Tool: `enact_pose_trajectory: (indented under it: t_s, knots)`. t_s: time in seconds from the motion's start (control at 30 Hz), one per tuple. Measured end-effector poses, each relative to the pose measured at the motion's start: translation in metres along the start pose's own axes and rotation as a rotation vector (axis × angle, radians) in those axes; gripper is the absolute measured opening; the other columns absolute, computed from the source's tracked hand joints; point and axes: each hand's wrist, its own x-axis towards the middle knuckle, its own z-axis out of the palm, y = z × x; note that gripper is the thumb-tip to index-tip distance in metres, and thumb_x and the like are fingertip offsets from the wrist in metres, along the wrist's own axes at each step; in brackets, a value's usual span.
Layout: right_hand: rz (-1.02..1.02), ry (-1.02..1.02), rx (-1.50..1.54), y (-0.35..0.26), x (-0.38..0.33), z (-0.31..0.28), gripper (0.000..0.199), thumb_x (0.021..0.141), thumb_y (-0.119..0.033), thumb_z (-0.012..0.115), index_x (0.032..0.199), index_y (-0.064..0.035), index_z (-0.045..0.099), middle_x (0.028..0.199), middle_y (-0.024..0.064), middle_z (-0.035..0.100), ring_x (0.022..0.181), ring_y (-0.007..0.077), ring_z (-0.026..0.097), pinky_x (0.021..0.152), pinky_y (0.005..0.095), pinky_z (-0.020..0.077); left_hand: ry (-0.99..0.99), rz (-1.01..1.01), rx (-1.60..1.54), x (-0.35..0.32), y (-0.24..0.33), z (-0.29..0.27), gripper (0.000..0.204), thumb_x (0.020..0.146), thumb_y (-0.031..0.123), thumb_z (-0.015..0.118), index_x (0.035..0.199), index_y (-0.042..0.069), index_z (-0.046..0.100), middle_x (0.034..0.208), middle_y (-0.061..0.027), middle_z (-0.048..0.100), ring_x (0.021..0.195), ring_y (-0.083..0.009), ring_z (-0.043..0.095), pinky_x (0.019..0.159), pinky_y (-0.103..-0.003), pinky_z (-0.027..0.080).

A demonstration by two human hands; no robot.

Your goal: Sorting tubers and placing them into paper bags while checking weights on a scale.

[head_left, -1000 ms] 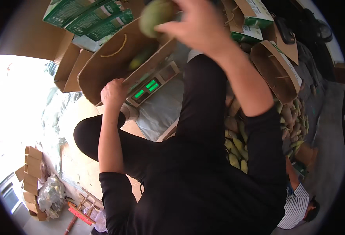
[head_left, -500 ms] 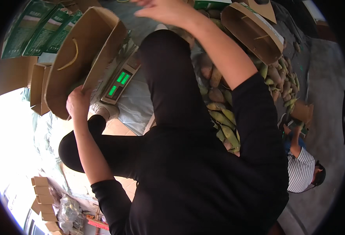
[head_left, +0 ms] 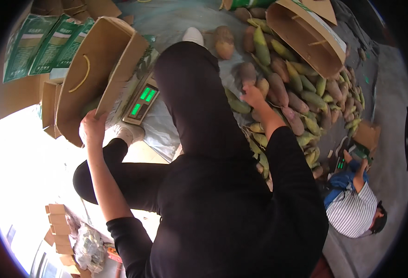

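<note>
With the fingers of my left hand (head_left: 93, 129) I grip the near rim of an open cardboard box (head_left: 81, 99) with a yellow cord handle. It stands tilted on a digital scale (head_left: 141, 104) with a lit green display; a greenish shape shows dimly inside. My right hand (head_left: 255, 96) is down at the pile of green and brownish-pink radishes (head_left: 301, 102), its fingers closed around the lower end of a brownish radish (head_left: 247, 73). Just beyond lies a lone larger radish (head_left: 224, 42), beside my shoe.
Another open box (head_left: 305, 39) lies on the pile's far side. Flat green printed cartons (head_left: 42, 44) lean at the far left. A co-worker in a striped shirt (head_left: 352, 211) sits at the right by a second scale. Folded boxes (head_left: 59, 227) and a plastic bag (head_left: 90, 248) lie at the lower left.
My right hand has come down from above the scale, near the top, to the radishes on the right. My left hand stays on the box rim. The co-worker has shifted slightly.
</note>
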Motion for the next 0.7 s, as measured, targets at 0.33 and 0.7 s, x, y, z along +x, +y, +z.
enact_pose_trajectory:
  t_s: [0.33,0.7]
  knots:
    - [0.255,-0.277,-0.093,-0.087,0.013,0.043,0.072,0.07,-0.03,0.074,0.132,-0.0131,0.04,0.132,0.0102,0.046,0.122,0.0313,0.045,0.097,0.0451,0.0419,0.088,0.049,-0.018,-0.011,-0.011,-0.003,0.02,0.073,0.022,0.069,0.087,0.008,0.069,0.081,-0.0102,0.064,0.074,-0.0296,0.062,0.065,-0.037,0.048]
    - [0.444,-0.018,1.159,0.128,0.069,0.063,0.049,0.074,-0.015,0.069,0.119,-0.009,0.05,0.116,0.0166,0.058,0.107,0.0355,0.056,0.087,0.0426,0.0456,0.12,0.168,-0.177,0.023,0.036,0.013,0.019,0.071,0.021,0.07,0.086,0.009,0.07,0.082,-0.0091,0.063,0.079,-0.0301,0.062,0.069,-0.038,0.048]
